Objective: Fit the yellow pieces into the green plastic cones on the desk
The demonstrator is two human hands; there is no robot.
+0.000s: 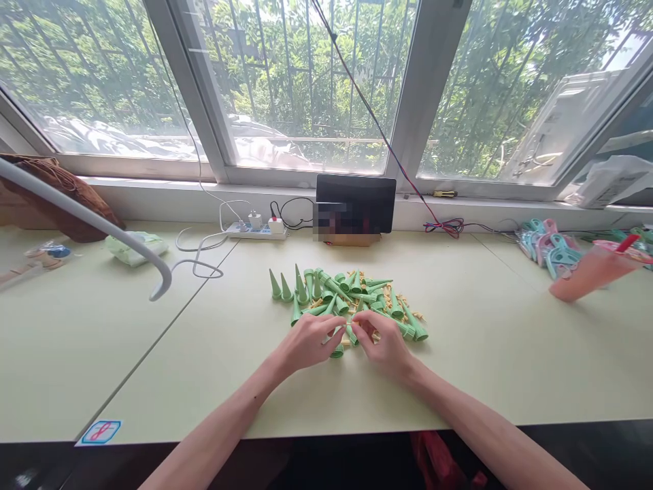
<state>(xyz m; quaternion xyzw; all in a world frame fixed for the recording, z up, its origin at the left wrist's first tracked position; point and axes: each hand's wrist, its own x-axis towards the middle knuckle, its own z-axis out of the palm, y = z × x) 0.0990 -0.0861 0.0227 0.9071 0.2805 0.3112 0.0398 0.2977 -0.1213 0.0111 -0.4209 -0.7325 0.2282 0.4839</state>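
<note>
Where the two hands meet at the near edge of the heap of green cones [341, 306], a small pale piece [349, 324] seems to lie between their fingertips, bridging the left hand [311, 337] and the right hand [382, 340]. Its long axis appears to run sideways, from one pinch to the other, so neither hand is clearly nearer. Both hands are closed down to a narrow thumb-and-finger pinch, and each looks to have an end of the piece, though it is too small to tell how firmly. Just below the fingertips a tipped cone [352, 335] lies partly hidden, its length pointing roughly away from the person; more cones and small yellow pieces [388, 299] spread beyond, with a few cones standing upright at the heap's left. As for writing, a blue-bordered label [101, 431] at the table's front left edge carries a red mark that cannot be read with certainty, and print on the clear bag [615, 180] by the right window is illegible; no brand is readable.
</note>
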